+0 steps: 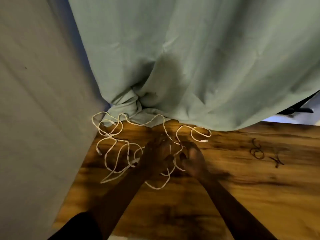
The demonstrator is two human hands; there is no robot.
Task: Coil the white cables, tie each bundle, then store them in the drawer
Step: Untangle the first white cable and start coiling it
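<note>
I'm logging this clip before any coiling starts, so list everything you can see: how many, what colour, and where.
white cables: number unclear, white, loose and tangled on the table's far left part, none coiled or tied
table: one, brown wood grain, lower picture
cloth: one, pale green, draped behind the table, hem on its far edge
scribbles: a few, black, on the table at right
grey surface: one, left side, unidentifiable
dark object: one, black, far right under the cloth's hem, unidentifiable
sleeve: one, black, bottom left
left hand: among the cables, grip too dark to tell
right hand: beside it, grip too dark to tell
</note>
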